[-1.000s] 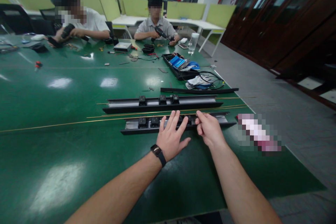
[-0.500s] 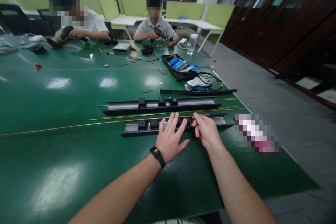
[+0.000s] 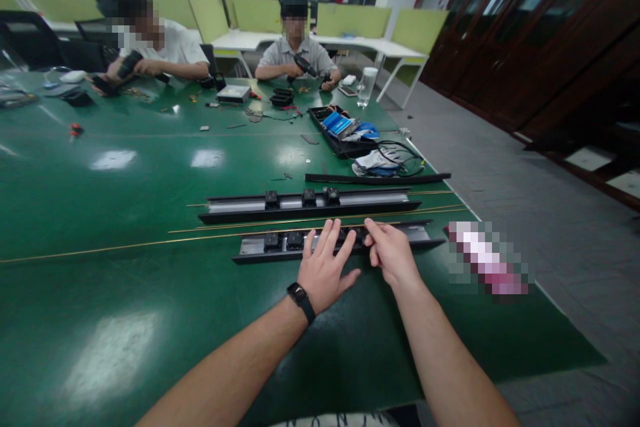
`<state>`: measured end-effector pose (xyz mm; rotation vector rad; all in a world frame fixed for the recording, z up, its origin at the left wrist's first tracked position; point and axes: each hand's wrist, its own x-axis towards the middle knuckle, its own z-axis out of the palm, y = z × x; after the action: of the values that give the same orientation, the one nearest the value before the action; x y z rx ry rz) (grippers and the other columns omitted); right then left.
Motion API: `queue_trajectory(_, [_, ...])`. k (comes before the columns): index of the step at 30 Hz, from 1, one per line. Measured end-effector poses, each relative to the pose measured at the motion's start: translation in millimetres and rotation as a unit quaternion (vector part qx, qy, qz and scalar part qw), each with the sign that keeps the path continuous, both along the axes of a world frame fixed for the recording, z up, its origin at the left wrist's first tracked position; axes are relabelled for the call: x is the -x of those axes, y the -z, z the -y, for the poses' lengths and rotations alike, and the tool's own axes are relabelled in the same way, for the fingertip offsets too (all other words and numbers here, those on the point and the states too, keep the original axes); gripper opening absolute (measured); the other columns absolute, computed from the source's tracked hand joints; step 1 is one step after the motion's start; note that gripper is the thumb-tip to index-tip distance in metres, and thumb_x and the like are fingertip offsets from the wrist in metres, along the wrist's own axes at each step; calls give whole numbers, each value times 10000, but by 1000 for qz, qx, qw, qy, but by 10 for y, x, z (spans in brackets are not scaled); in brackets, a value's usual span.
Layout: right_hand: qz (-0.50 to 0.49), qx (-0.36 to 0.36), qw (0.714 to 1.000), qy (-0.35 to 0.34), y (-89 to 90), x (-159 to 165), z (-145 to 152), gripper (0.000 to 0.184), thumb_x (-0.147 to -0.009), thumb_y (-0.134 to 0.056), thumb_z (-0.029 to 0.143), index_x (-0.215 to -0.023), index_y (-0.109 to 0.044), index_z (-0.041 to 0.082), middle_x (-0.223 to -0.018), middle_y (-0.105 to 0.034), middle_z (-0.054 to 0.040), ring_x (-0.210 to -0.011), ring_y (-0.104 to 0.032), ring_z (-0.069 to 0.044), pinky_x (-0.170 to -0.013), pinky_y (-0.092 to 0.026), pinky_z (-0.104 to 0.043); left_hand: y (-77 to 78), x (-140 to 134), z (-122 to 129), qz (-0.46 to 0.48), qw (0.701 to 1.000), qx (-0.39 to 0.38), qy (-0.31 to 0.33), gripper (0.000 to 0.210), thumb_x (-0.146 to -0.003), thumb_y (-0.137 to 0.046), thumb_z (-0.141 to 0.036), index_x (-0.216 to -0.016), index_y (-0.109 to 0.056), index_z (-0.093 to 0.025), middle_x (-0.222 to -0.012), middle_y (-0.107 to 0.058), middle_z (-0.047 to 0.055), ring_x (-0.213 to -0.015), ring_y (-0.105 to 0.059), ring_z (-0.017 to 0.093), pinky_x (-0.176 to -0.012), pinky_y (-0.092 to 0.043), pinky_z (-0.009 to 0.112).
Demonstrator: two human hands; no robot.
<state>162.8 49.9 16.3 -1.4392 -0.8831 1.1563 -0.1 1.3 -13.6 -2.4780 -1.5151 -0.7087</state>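
Note:
My left hand, with a black watch on its wrist, lies with fingers spread over the nearer black rail; its fingertips touch or hover at a thin brass-coloured rod. Thumb and forefinger of my right hand pinch that rod at the rail's far edge. It stretches a long way left, past the picture's edge. Small black blocks sit in the rail's channel, some of them hidden beneath my hands. Just beyond lies a second black rail with three similar blocks. More thin rods lie between and alongside the rails.
Behind the rails are a black strip, white-blue gloves with black cable, and a black tray with blue items. A blurred pink item lies right, near the table edge. Two people with power drills sit across the green table.

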Motion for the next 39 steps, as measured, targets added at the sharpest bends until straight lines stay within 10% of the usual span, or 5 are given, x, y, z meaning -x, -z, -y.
queue_trajectory(39, [-26,-6,999,33,-7,30,19,431,-746,-772,554,-773,-558,180,-547,-591,41,-234,-420,-67,-227,-181,-177,-15,6,4,-5,1000,5,-3,780,-886,-569,-585,-1552,-311,-273,-1648,-235,132,-1528,-211,294,-1207,-208,527])
